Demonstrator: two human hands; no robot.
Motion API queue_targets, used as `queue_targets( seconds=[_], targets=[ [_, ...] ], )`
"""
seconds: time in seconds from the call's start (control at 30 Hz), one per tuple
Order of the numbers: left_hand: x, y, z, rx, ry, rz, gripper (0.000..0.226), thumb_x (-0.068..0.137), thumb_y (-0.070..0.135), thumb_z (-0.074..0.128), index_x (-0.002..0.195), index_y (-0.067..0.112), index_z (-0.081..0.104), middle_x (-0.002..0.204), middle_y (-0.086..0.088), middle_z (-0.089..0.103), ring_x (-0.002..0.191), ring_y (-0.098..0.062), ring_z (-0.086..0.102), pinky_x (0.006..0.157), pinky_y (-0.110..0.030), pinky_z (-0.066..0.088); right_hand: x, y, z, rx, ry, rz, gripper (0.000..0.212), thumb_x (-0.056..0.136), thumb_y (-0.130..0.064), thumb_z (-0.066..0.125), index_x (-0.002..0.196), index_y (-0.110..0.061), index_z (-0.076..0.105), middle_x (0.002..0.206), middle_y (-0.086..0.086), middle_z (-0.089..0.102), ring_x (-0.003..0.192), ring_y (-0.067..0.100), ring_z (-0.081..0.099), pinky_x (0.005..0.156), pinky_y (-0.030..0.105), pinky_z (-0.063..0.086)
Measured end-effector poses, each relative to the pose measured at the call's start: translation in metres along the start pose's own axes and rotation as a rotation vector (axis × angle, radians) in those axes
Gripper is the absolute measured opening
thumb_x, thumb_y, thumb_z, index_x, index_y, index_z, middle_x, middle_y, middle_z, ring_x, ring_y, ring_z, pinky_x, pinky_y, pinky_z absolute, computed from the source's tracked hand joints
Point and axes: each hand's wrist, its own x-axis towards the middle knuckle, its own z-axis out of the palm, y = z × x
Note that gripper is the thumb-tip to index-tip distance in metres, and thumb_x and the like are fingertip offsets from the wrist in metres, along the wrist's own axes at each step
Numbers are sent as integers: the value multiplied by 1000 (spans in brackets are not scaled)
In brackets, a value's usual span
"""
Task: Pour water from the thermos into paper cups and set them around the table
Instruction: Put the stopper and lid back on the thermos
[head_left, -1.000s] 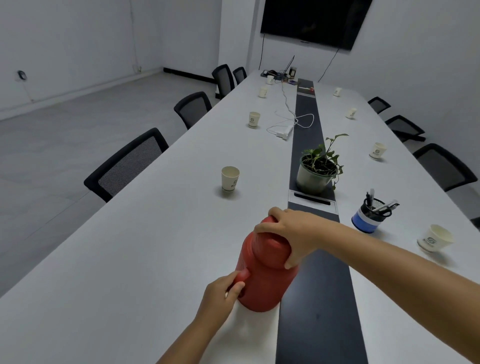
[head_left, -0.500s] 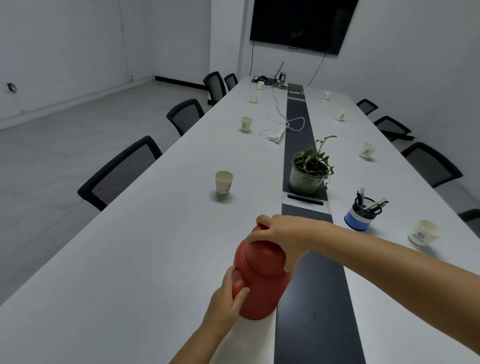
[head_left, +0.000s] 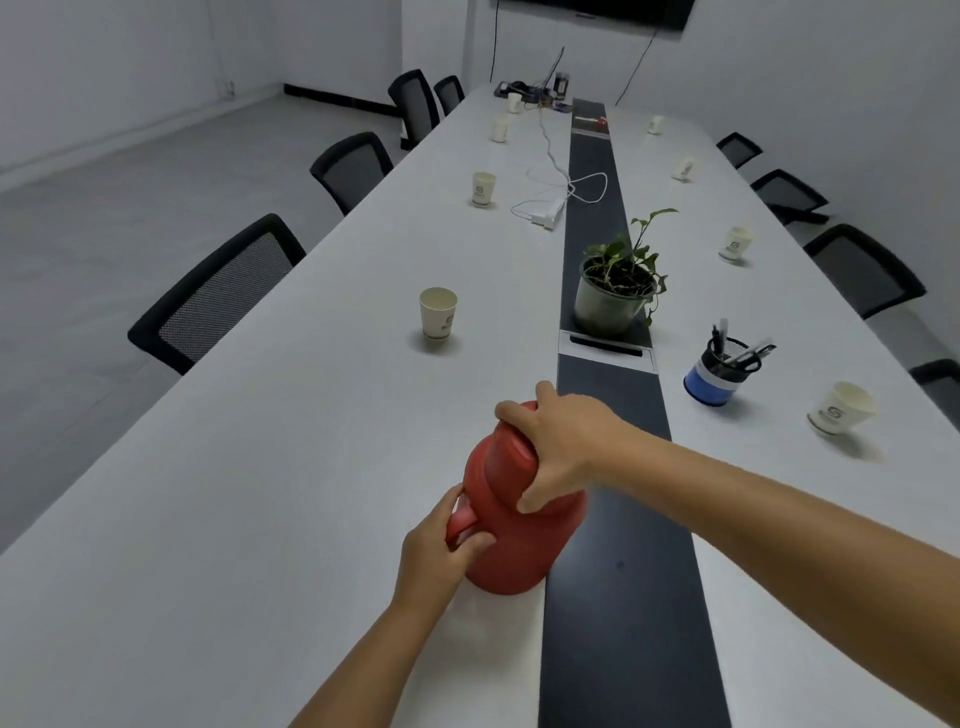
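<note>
A long white table (head_left: 270, 519) ran from the near edge to the far wall, split lengthwise by a dark strip (head_left: 623, 597) right of centre. A red thermos (head_left: 519, 540) stood upright on the near part, just left of the strip. Paper cups stood along both sides: the nearest left cup (head_left: 438, 313), another farther on (head_left: 483, 188), the near right cup (head_left: 841, 407), and one beyond it (head_left: 735, 242). A potted plant (head_left: 613, 293) sat on the strip, with a blue pen holder (head_left: 719, 374) to its near right. A white power strip (head_left: 548, 213) with a looping cable lay farther along, left of the strip. Small clutter lay at the far end, too small to tell.
</note>
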Motion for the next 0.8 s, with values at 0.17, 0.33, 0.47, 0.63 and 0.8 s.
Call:
queue_targets(
  seconds=[0.17, 0.33, 0.47, 0.63, 0.8],
  targets=[
    [-5, 1, 0, -19, -11, -11, 55, 73, 12, 72, 104, 46, 42, 79, 25, 58, 72, 3, 57, 64, 4, 40, -2, 0, 3, -35, -46, 17, 101, 58, -55, 72, 136, -34, 13, 130, 14, 32, 100, 31, 46, 67, 34, 44],
    [-4, 0, -4, -32, -63, -14, 68, 67, 16, 77, 109, 51, 36, 86, 24, 60, 73, 5, 57, 65, 4, 40, -10, 20, -5, -215, -7, -380, 79, 69, -53, 65, 134, -42, 22, 146, 3, 17, 124, 30, 30, 89, 41, 42],
    [-6, 0, -1, -36, -6, -12, 64, 66, 14, 78, 103, 52, 41, 87, 30, 56, 83, 9, 55, 66, 6, 38, -11, 5, 19, -49, 261, -228, 62, 75, -56, 56, 129, -34, 37, 137, 4, 33, 113, 29, 39, 78, 33, 40],
    [-12, -1, 8, -37, 30, -39, 60, 68, 22, 76, 121, 33, 50, 92, 20, 60, 83, -1, 57, 65, 3, 42, -12, -20, 36, 135, 480, 110, 55, 77, -53, 51, 126, -30, 40, 132, -1, 39, 111, 28, 38, 78, 35, 39],
    [-15, -2, 9, -17, -21, -40, 60, 73, 22, 73, 114, 48, 38, 95, 27, 57, 87, 4, 56, 65, 2, 42, -18, -7, 37, 281, 426, 43, 62, 78, -58, 47, 132, -30, 35, 138, -4, 34, 124, 20, 30, 94, 32, 33]
  ],
)
